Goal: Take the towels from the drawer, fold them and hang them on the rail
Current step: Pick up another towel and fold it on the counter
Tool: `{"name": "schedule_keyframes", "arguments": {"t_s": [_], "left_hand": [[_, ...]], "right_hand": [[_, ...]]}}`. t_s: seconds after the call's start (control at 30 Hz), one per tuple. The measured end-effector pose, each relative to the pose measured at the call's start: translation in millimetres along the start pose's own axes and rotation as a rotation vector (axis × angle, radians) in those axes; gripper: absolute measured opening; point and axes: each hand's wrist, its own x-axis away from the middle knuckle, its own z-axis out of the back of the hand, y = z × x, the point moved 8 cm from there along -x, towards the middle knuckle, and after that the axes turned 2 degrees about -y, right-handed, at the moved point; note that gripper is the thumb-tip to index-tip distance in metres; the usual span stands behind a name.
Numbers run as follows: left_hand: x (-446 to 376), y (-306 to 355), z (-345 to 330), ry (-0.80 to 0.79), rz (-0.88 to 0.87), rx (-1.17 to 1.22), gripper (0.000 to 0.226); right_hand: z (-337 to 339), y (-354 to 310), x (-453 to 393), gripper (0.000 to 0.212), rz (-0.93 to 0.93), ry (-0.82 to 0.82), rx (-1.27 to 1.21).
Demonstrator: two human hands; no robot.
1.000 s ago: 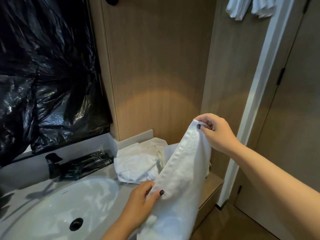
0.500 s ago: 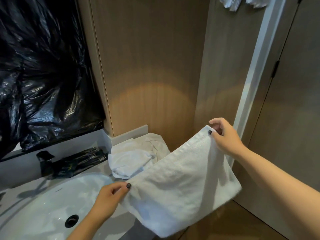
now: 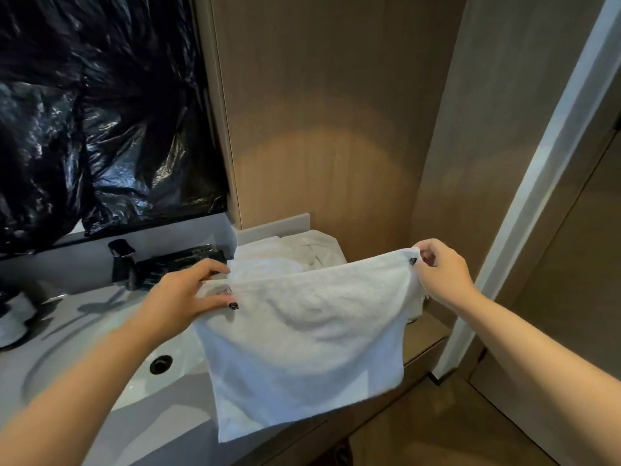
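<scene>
Head view — two hands, left hand (image 3: 183, 297) and right hand (image 3: 440, 272), pinch one towel (image 3: 302, 344).

White terry towel (image 3: 302, 344); white crumpled towels (image 3: 292, 260) behind. Glossy black plastic sheet (image 3: 100, 112). Black faucet (image 3: 122, 264). Grey countertop (image 3: 161, 428). Tan wood-grain panel (image 3: 319, 112).

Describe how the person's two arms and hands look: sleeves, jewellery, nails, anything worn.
Both forearms are bare to the frame edge, with no sleeve, watch or bracelet in view. The left hand has dark, near-black polish on the thumbnail; the right hand shows the same dark polish on its thumbnail. No rings or gloves are visible on either hand.
</scene>
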Motion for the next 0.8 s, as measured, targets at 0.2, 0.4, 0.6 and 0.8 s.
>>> {"name": "schedule_keyframes", "arguments": {"t_s": [0.2,0.4,0.6,0.8], "left_hand": [[-20,-8,17,0.114,0.003,-0.263,0.021],[-78,-63,9,0.101,0.146,-0.429,0.030],[-156,-130,-9,0.137,0.283,-0.343,0.024],[-216,-203,-56,0.072,0.445,-0.100,0.017]], "right_hand": [[-35,10,-22,0.024,-0.107,-0.016,-0.237],[-80,11,-74,0.025,-0.141,0.015,-0.407],[-135,7,-141,0.026,-0.187,0.049,-0.398],[-197,31,-211,0.025,-0.315,0.096,-0.275]]}}
